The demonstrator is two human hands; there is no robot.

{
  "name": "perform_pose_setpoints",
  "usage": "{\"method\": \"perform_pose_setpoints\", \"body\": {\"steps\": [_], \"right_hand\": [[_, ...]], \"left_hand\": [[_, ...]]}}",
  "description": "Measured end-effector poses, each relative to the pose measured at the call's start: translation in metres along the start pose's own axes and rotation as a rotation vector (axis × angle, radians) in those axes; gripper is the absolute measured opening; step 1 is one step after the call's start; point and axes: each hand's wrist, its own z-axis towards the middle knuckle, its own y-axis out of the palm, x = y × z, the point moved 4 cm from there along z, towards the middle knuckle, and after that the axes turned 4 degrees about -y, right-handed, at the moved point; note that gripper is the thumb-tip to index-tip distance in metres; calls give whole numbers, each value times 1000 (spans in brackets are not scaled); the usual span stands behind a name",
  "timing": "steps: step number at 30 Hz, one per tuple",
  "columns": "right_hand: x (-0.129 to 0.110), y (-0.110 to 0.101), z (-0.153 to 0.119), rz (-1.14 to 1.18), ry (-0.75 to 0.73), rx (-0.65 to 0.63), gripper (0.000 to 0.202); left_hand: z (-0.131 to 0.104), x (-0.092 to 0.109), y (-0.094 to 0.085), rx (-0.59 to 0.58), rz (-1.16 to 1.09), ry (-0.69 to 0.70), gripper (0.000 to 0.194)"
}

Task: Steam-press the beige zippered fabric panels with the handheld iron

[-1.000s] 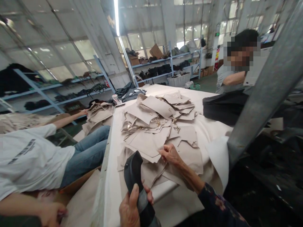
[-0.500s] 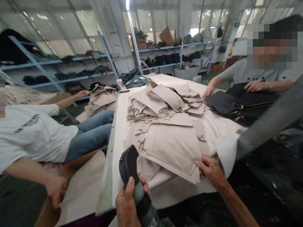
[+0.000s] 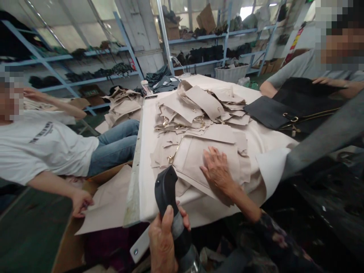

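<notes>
My left hand (image 3: 163,239) is wrapped round a dark handheld tool (image 3: 178,223) with a black curved nozzle, its tip just at the near edge of the beige pieces. My right hand (image 3: 217,170) lies with fingers spread on a flat beige fabric panel (image 3: 192,151) near the table's front. A gold zipper end and ring (image 3: 170,158) show at that panel's left side. Behind it rises a pile of beige bag pieces (image 3: 182,110) with gold hardware.
A black bag (image 3: 307,102) lies before a person at the right, near a slanted grey pole (image 3: 327,132). At the left, a seated person's hand (image 3: 81,203) holds a beige piece (image 3: 108,201) over a cardboard box (image 3: 66,246). Blue shelves (image 3: 196,38) stand behind.
My right hand has let go of the panel's right corner and moved left onto its surface. The tool has shifted slightly right in view. The left person's upper arm is now raised towards the head.
</notes>
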Motion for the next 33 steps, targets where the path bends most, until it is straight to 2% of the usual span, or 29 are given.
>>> {"method": "perform_pose_setpoints", "body": {"steps": [2, 4, 7, 9, 17, 25, 33], "right_hand": [[-2, 20, 4, 29, 3, -33, 50], [-2, 30, 2, 41, 12, -33, 50], [0, 30, -3, 48, 22, -10, 50], [1, 27, -4, 58, 24, -5, 49], [2, 26, -5, 95, 37, 7, 50], [7, 32, -6, 137, 43, 14, 51], [8, 35, -7, 172, 54, 9, 51]], "left_hand": [[-3, -6, 3, -36, 81, -1, 41], [-3, -12, 9, -92, 160, -8, 41], [4, -20, 18, -133, 216, -40, 42], [11, -22, 23, -110, 217, -51, 42], [38, -12, 39, -13, 171, 48, 47], [16, -14, 24, 96, 203, 54, 46], [14, -13, 19, 186, 134, 94, 42]]}}
